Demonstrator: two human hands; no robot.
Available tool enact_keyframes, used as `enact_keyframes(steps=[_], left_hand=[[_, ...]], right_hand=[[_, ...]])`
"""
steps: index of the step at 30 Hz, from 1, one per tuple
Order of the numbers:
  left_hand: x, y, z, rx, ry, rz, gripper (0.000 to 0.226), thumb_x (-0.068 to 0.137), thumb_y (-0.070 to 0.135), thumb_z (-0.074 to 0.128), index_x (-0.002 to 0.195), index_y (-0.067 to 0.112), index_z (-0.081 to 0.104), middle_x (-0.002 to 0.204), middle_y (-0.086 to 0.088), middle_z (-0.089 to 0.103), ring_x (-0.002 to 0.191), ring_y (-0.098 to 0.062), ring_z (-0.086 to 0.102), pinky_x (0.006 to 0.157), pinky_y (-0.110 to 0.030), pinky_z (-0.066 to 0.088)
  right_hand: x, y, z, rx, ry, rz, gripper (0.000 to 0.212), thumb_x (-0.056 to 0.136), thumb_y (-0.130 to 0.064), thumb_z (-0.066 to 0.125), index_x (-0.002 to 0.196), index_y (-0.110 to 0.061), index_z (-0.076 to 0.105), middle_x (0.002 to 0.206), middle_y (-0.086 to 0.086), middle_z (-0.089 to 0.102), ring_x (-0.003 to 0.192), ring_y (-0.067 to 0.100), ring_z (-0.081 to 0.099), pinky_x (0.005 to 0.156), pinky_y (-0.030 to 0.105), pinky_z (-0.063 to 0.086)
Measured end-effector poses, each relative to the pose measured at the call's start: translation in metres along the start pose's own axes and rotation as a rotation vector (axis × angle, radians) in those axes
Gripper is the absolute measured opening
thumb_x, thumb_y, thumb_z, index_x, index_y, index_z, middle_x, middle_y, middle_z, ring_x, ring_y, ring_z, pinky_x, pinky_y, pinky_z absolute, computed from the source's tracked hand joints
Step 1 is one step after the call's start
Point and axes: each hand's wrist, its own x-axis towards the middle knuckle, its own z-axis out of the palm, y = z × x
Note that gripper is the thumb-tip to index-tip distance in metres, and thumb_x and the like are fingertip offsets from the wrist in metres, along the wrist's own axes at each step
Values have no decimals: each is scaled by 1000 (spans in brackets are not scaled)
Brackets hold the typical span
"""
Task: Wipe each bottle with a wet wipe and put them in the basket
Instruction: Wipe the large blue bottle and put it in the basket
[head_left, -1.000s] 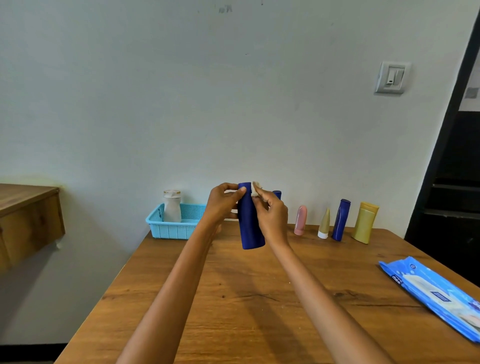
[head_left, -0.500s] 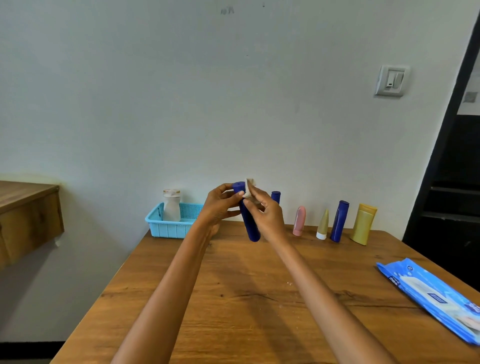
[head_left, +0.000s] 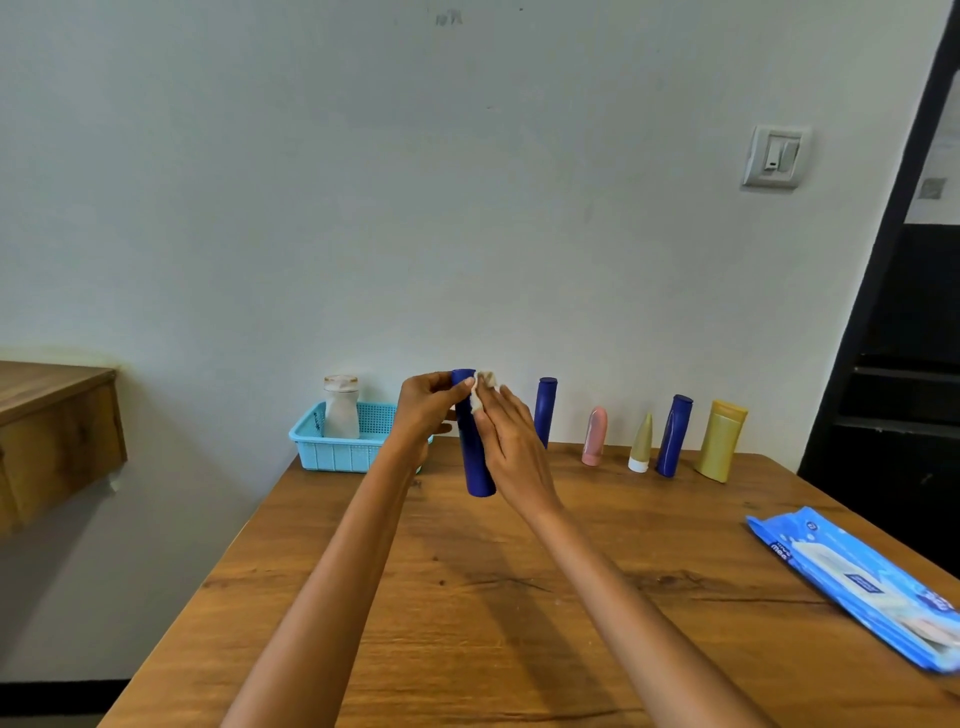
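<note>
A dark blue bottle (head_left: 474, 447) is held roughly upright in the air above the far half of the worktop (head_left: 467, 597), its base clear of the wood. The left hand (head_left: 427, 410) grips it near the top, fingers (head_left: 441, 382) curled around the upper part with the thumb tip against the front. The right hand (head_left: 511, 441) lies along the bottle's right side, its fingers (head_left: 491, 415) pressing a crumpled white wet wipe (head_left: 482, 391) against the bottle just below the cap end.

Behind the left hand, at the far left corner of the worktop, sits a light blue basket (head_left: 337, 454) with one white bottle (head_left: 341, 408) standing upright inside it. Along the far edge, right of the hands, five more containers stand in a row: a second dark blue bottle (head_left: 545, 410), partly hidden by the right hand, then a pink bottle (head_left: 595, 436), a small cone-shaped gold tube (head_left: 640, 444) on its white cap, a third dark blue bottle (head_left: 674, 435), and a yellow bottle (head_left: 721, 440) nearest the far right corner. None of them touch one another.

A blue pack of wet wipes (head_left: 857, 577) lies flat along the right edge of the worktop, well apart from the bottles.
</note>
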Motion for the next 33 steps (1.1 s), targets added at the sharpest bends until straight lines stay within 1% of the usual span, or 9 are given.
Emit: enact_keyframes(steps=[6, 9, 12, 15, 19, 21, 24, 29, 33], left_hand=[[7, -1, -3, -62, 220, 29, 24, 86, 30, 65, 103, 14, 62, 84, 4, 67, 74, -11, 65, 61, -21, 47], [12, -5, -11, -71, 313, 39, 34, 85, 31, 66, 111, 9, 61, 94, -2, 67, 78, -11, 64, 74, -29, 53], [12, -6, -17, -25, 370, 46, 36, 86, 31, 64, 114, 9, 60, 98, -2, 65, 85, -18, 64, 76, -29, 52], [13, -9, -19, -24, 367, 40, 34, 87, 30, 64, 113, 9, 61, 96, -2, 65, 87, -19, 64, 75, -28, 53], [14, -10, -19, -5, 240, 33, 25, 87, 26, 64, 105, 9, 64, 89, -1, 67, 83, -11, 63, 70, -21, 51], [13, -9, -16, -15, 197, 65, 22, 87, 24, 64, 104, 9, 65, 89, -1, 68, 84, -12, 64, 68, -17, 53], [10, -4, -13, -11, 153, 118, 19, 89, 18, 61, 107, 11, 62, 92, -1, 67, 81, -8, 63, 56, -6, 47], [10, -3, -16, -23, 152, 190, 25, 89, 17, 62, 113, 13, 59, 104, -4, 65, 91, -18, 64, 67, -14, 49], [13, -8, -14, 11, 189, 209, 28, 88, 19, 63, 116, 15, 59, 108, -4, 64, 97, -20, 63, 74, -16, 47]], right_hand=[[8, 5, -6, -66, -82, -159, 47, 101, -27, 33, 147, -26, 23, 154, -7, 24, 142, 9, 18, 114, 27, 21], [-14, 17, 2, -90, -91, -206, 50, 99, -37, 26, 148, -29, 19, 156, -8, 20, 140, 6, 20, 111, 25, 25], [-32, 32, 13, -68, -142, -123, 52, 98, -43, 29, 146, -34, 12, 153, -16, 10, 141, -1, 5, 115, 28, 14], [-29, 36, 15, -118, -174, -118, 57, 96, -48, 31, 146, -33, 10, 151, -19, 7, 141, -1, -3, 113, 25, 4], [-2, 18, 8, -9, -208, -86, 55, 97, -53, 24, 147, -35, 14, 154, -15, 17, 143, 3, 2, 112, 30, 14], [13, 4, 3, 181, -201, 4, 46, 101, -40, 27, 146, -34, 23, 150, -11, 30, 138, 5, 20, 106, 25, 25], [27, -7, -3, 477, -161, 185, 39, 101, -35, 29, 131, -17, 48, 114, 8, 60, 96, 6, 56, 79, 20, 45], [21, 7, -6, 633, -229, 475, 32, 99, -35, 39, 123, -22, 55, 107, -3, 62, 94, 6, 58, 77, 18, 47], [18, 16, -1, 775, -208, 760, 20, 94, -30, 53, 104, -17, 64, 100, 10, 68, 93, 24, 63, 87, 34, 52]])
